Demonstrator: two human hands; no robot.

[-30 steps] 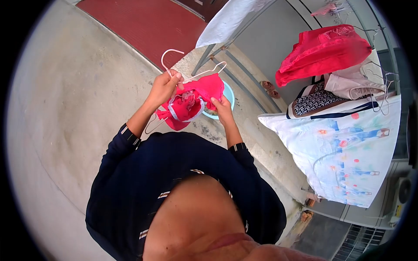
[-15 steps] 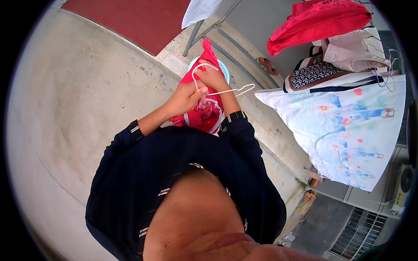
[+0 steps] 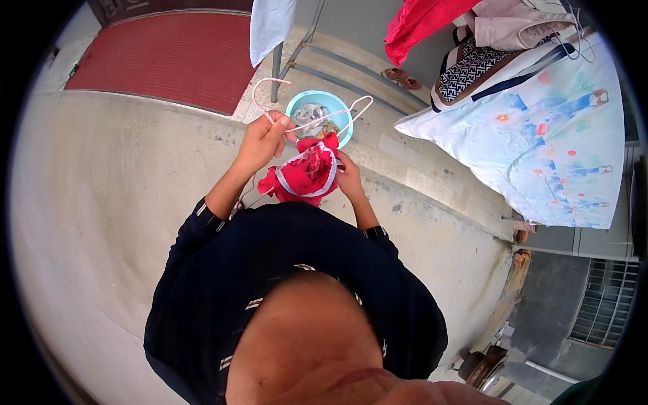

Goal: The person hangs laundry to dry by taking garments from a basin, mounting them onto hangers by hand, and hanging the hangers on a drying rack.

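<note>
My left hand [image 3: 264, 140] is closed around the neck of a pale pink wire hanger [image 3: 309, 125], its hook up at the left and its looped end reaching right across a basin. Just below hangs a bunched red garment [image 3: 312, 174] with white trim, close to my body. My right hand [image 3: 349, 178] pinches the garment's right edge. The hanger's lower right part runs down to the garment's top edge; whether it goes inside I cannot tell. Behind the hands stands a light blue basin [image 3: 291, 111] with pale, wet-looking cloth [image 3: 310, 115] in it.
At the right, a white patterned cloth [image 3: 540, 148], a dark-and-white patterned garment [image 3: 466, 77] and a red garment [image 3: 422, 23] hang. A metal frame [image 3: 351, 79] stands behind the basin, near brown shoes [image 3: 401, 78]. A red mat [image 3: 169, 61] lies back left.
My hands have moved apart, the left one up and left with the hanger, the right one down. The red garment has come down toward my body, uncovering the basin.
</note>
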